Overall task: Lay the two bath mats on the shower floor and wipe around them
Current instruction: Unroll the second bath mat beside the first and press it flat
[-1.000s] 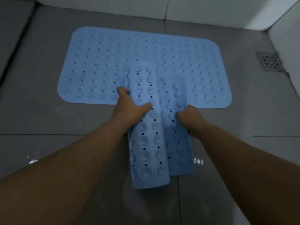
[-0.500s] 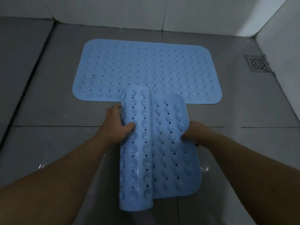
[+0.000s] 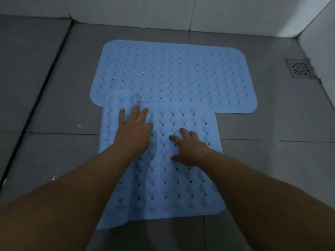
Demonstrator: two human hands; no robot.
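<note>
The near bath mat (image 3: 163, 178) lies spread on the grey shower floor (image 3: 45, 124), suction cups up. Its far edge overlaps the near edge of the far bath mat (image 3: 172, 75), which sits flat further in, close to the white wall (image 3: 217, 13). Both hands rest on the near mat, probably to flatten it so that it stays unrolled and settles against the tiles.

The left hand (image 3: 134, 127) is laid flat near the mat's far-left part, fingers straight and spread, pressing down rather than holding anything. The right hand (image 3: 188, 147) sits toward the middle of the same mat with its fingers slightly bent and splayed, tips touching the surface, grasping nothing. The mat's near-left corner looks a little raised off the floor (hard to be sure in this dim light).

A metal drain (image 3: 300, 68) is set in the floor well to the right of the far mat, beside the side wall. No cloth for wiping shows.
</note>
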